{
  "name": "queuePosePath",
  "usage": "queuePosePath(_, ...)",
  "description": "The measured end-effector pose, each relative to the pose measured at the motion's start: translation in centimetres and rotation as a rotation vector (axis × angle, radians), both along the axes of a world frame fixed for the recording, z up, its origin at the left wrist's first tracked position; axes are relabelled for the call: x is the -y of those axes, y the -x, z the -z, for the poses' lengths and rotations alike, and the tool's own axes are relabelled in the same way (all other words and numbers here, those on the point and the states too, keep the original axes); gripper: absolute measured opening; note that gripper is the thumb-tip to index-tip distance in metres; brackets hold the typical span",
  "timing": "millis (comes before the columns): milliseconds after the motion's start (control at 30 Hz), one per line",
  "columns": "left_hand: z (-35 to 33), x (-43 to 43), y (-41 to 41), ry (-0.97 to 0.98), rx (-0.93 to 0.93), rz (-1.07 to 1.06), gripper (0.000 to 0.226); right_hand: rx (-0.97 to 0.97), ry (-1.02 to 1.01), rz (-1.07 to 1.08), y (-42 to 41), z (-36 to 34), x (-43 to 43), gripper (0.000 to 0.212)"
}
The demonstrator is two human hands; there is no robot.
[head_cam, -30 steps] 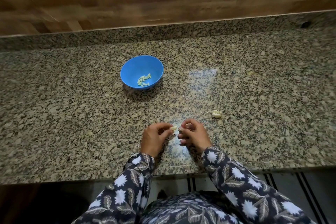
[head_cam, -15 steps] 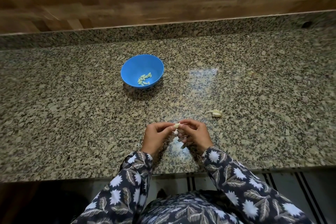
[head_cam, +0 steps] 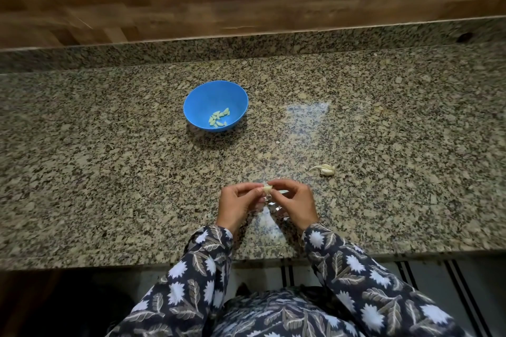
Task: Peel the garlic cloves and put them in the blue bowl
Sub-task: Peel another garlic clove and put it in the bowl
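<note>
Speckled granite formed the counter (head_cam: 109, 172), backed by a wood-look wall. Near its front edge the left hand (head_cam: 237, 205) and right hand (head_cam: 294, 204) met, both pinching one clove (head_cam: 267, 189) between their fingertips. Farther back and to the left sat the bowl (head_cam: 215, 105) with several peeled cloves (head_cam: 219, 119) inside. Another garlic piece (head_cam: 325, 169) lay to the right of the hands.

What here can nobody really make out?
Head view: the garlic clove, pinched by the left hand and right hand; fingers hide how much skin remains.
Head view: peeled cloves in the blue bowl; too small to count.
Head view: garlic piece on the counter; too small to tell cloves from skin.
</note>
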State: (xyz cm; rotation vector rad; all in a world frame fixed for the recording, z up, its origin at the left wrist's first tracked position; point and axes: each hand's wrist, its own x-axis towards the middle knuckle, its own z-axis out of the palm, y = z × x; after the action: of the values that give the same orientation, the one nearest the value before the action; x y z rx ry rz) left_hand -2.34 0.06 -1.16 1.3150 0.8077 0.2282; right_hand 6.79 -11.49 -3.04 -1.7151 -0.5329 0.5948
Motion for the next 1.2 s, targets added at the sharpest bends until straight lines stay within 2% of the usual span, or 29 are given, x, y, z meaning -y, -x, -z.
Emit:
queuePosePath(100, 0.3, -0.2, -0.1, -0.105, -0.011, 0.021, 0.021, -0.092, -0.060, 0.013, 0.0, -0.1, -0.1, 0.019)
queuePosePath(200, 1.1, -0.4, 0.0, -0.330, -0.074, 0.074, 0.032, -0.141, -0.071, 0.065, -0.1, 0.0, -0.2, 0.014)
queuePosePath(267, 1.3, -0.4, 0.1, -0.413, -0.109, 0.078, 0.032, -0.161, -0.073, 0.077, -0.1, 0.3, -0.2, 0.014)
queuePosePath(433, 0.6, 0.1, -0.5, -0.239, -0.005, 0.031, 0.010, -0.127, -0.045, 0.064, -0.1, 0.3, -0.1, 0.018)
queuePosePath(533, 0.9, 0.1, -0.6, -0.269, -0.052, 0.035, 0.007, -0.093, -0.008, 0.032, 0.0, 0.0, -0.1, 0.023)
queuePosePath(633, 1.0, -0.1, -0.7, -0.216, -0.041, -0.003, 0.012, -0.101, -0.007, 0.039, 0.1, 0.0, -0.1, 0.022)
queuePosePath(733, 1.0, -0.3, -0.6, -0.333, -0.019, 0.106, 0.004, -0.137, -0.032, 0.048, 0.1, 0.0, -0.1, 0.017)
queuePosePath(933, 1.2, 0.1, -0.6, -0.561, -0.147, 0.109, 0.011, -0.133, -0.026, 0.026, 0.2, 0.1, -0.1, 0.017)
queuePosePath(1067, 1.2, -0.1, -0.4, -0.557, -0.106, 0.169, 0.004, -0.157, -0.030, 0.046, 0.1, 0.2, 0.0, 0.013)
queuePosePath(1133, 1.4, -0.1, -0.4, -0.533, -0.135, 0.128, 0.013, -0.154, -0.030, 0.019, 0.1, 0.1, 0.0, 0.016)
queuePosePath(1200, 1.3, 0.0, -0.5, -0.415, -0.129, 0.064, 0.026, -0.154, -0.027, -0.015, 0.3, -0.1, 0.0, 0.019)
